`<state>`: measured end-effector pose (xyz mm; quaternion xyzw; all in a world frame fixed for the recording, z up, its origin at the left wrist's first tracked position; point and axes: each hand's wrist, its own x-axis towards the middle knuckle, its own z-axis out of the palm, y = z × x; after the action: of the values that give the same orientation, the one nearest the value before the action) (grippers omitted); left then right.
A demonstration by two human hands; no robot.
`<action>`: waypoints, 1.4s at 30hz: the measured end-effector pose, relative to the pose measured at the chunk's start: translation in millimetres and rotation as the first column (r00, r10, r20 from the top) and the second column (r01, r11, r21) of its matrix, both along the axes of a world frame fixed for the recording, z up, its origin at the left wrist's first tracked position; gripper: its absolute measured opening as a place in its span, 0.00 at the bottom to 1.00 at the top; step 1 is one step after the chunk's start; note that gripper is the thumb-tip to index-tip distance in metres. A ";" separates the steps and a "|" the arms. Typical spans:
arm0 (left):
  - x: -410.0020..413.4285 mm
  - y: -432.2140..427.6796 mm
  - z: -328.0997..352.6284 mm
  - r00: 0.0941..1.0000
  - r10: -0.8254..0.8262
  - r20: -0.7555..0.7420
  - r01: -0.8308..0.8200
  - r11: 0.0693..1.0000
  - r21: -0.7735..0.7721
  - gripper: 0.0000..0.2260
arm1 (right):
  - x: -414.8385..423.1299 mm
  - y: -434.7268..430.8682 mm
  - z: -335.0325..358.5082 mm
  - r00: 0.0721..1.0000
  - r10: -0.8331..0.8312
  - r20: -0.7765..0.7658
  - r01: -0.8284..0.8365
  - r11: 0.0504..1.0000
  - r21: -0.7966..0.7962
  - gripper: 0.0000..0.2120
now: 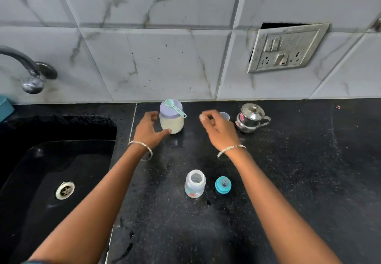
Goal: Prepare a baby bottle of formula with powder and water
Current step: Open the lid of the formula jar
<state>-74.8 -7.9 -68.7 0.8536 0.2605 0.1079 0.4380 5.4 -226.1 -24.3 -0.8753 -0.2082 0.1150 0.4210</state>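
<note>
A jar of pale powder [172, 122] with a lilac lid stands at the back of the black counter, and a green scoop [175, 108] lies across the lid. My left hand [149, 128] curls around the jar's left side, its thumb touching the base. My right hand [216, 126] hovers to the jar's right, fingers loosely bent, holding nothing. Nearer to me stands the uncapped clear baby bottle [194, 183], with its teal nipple cap [223, 185] beside it on the right. A steel lidded pot [250, 117] sits at the back right, a small clear cup [225, 116] partly hidden behind my right hand.
A black sink [41, 160] with a steel drain [65, 190] fills the left, a tap [31, 71] above it. A switch and socket plate [286, 48] hangs on the tiled wall. A teal object [5, 106] shows at the left edge. The counter [309, 170] stretches right.
</note>
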 end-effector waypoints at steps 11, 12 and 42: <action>55.0 -4.6 -18.6 0.994 0.087 0.059 -0.079 0.989 -0.126 0.41 | 46.3 90.6 -19.6 0.981 0.086 -0.174 -0.095 0.994 -0.046 0.33; 54.5 -4.5 -21.2 0.995 0.086 0.055 -0.079 0.990 -0.113 0.41 | 46.6 89.3 -20.7 0.972 0.087 -0.217 -0.080 0.996 0.044 0.32; -101.2 -86.7 70.6 0.953 -0.217 0.210 0.070 0.836 0.543 0.39 | -114.7 21.6 42.6 0.897 -0.171 0.408 0.158 0.985 0.067 0.30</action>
<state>-176.1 -94.6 1.8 0.9362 0.0948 0.2545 0.2230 -109.3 -204.5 18.3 -0.8874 -0.2194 -0.1115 0.3899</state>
